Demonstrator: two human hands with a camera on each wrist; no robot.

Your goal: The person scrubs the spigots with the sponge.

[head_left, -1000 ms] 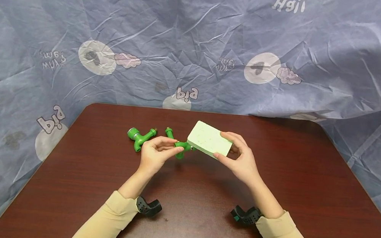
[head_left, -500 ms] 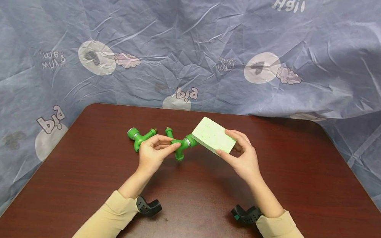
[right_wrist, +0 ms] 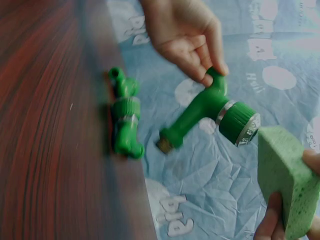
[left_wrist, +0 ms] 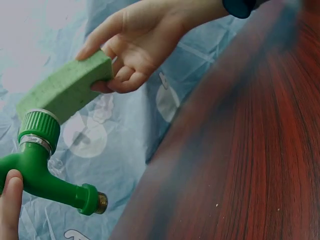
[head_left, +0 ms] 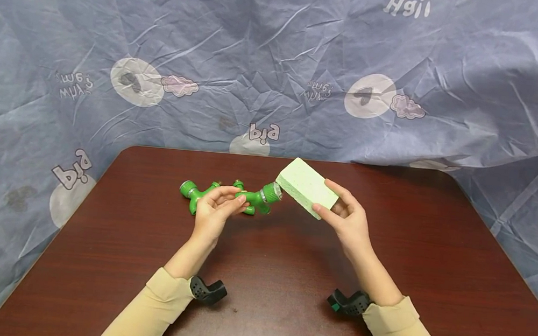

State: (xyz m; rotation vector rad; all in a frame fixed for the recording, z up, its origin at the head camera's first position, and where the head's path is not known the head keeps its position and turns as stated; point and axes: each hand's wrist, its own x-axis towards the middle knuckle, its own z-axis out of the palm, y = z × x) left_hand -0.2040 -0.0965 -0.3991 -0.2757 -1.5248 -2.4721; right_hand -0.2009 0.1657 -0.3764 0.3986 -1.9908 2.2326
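Note:
My left hand [head_left: 213,211] pinches a green tap [head_left: 258,197] by its curved spout, holding it above the table. The tap's ribbed knob [left_wrist: 40,126] points toward the sponge, and its brass threaded inlet [right_wrist: 164,145] shows in the right wrist view. In my right hand [head_left: 349,219] is a light green rectangular sponge [head_left: 307,187], gripped at one end between thumb and fingers. The sponge's near edge is at the face of the knob; whether they touch I cannot tell. A second green tap [head_left: 193,190] lies on the table, left of and partly behind my left hand.
Another green tap [head_left: 238,184] lies behind the held one, mostly hidden. The dark red wooden table [head_left: 276,298] reaches back to a wrinkled blue-grey printed cloth [head_left: 279,66]. A black wrist device [head_left: 208,291] sits on each forearm.
The held tap has turned, and its knob has come out from behind the sponge. The sponge has moved up and slightly right, and tilted more. My left hand has risen slightly.

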